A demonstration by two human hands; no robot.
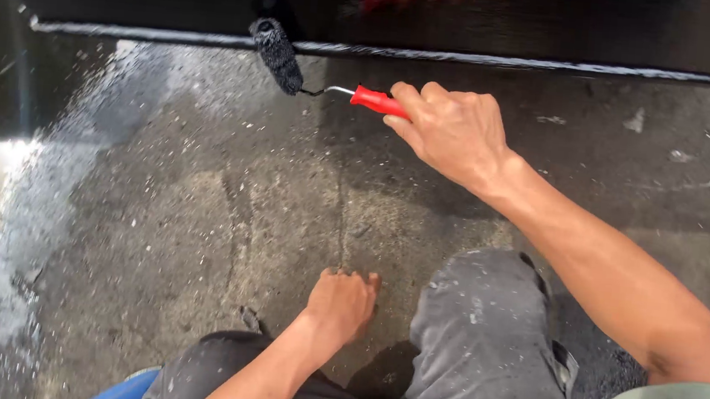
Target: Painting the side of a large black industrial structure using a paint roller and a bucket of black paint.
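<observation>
Right hand (455, 131) clenched round red handle of roller (278, 54), roller at 10 o'clock; left hand (343, 303) fisted, knuckles pressed on floor (200, 212).

Rough grey concrete floor (200, 212), flecked with pale specks and cracked at centre. At 12 o'clock a glossy black painted strip (516, 25). The left grip (344, 303) rests knuckles-down on it at 6 o'clock.

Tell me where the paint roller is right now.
In the head view, the small paint roller is upper left of centre, held by its red handle in the right hand, its dark sleeve against the black-coated step edge.
</observation>
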